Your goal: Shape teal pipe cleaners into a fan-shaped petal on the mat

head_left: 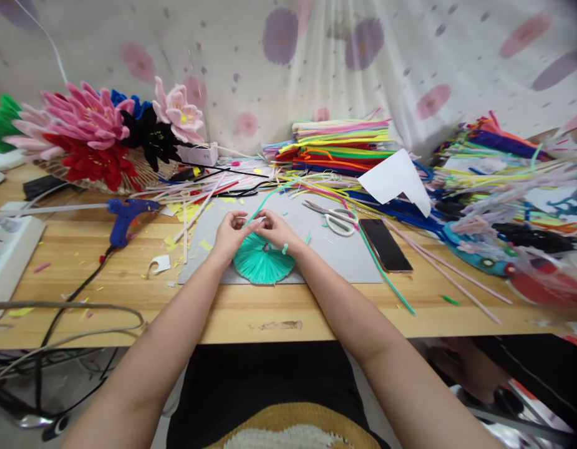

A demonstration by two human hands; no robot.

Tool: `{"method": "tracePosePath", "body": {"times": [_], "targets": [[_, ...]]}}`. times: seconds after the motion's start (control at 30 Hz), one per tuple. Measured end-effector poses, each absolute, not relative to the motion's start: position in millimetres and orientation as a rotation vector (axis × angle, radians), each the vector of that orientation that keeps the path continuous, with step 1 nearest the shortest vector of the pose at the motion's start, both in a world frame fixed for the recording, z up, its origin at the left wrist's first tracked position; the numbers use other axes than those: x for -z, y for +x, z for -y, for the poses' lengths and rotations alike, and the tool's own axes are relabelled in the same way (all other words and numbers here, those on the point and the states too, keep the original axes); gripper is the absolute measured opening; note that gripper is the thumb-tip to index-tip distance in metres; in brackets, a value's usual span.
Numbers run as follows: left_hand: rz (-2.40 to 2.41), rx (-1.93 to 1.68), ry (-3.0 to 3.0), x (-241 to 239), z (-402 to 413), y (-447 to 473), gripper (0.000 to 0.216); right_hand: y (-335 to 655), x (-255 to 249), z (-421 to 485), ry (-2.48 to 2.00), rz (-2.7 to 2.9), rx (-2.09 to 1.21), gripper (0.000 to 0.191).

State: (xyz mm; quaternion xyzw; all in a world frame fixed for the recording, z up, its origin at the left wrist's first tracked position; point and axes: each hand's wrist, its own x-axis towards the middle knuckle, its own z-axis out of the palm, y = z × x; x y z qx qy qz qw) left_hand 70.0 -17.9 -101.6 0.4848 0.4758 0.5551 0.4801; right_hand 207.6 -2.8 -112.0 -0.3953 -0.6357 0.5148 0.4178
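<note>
A round, pleated-looking teal disc (pixel 262 265) lies on the grey mat (pixel 353 259), right under my hands. My left hand (pixel 232 236) and my right hand (pixel 276 229) meet at its far edge, fingertips pinched together. Between them is a teal pipe cleaner (pixel 272 192), whose free end slants up and away to the right. The fingers cover the spot where the pipe cleaner meets the disc. To the right of my right hand, white-handled scissors (pixel 339 221) rest on the mat.
A blue glue gun (pixel 124 219) with a black cord stands left. Behind it are fuzzy flowers (pixel 96 125). Piles of coloured pipe cleaners (pixel 339 146) line the back. A phone (pixel 385 245), a white paper piece (pixel 393 178) and loose pink pipe cleaners (pixel 450 272) lie right.
</note>
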Motion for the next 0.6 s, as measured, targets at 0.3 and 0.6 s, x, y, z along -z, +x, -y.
{"method": "tracePosePath", "body": {"times": [0.3, 0.6], "targets": [[-1.311, -1.387, 1.309, 110.9, 14.3, 69.9, 0.033, 196.8, 115.4, 10.4, -1.034, 1.647, -1.117, 0.034], [-1.510, -1.299, 1.561, 103.9, 19.9, 57.5, 0.038, 201.9, 119.2, 9.7, -1.058, 1.545, -1.058, 0.034]]}}
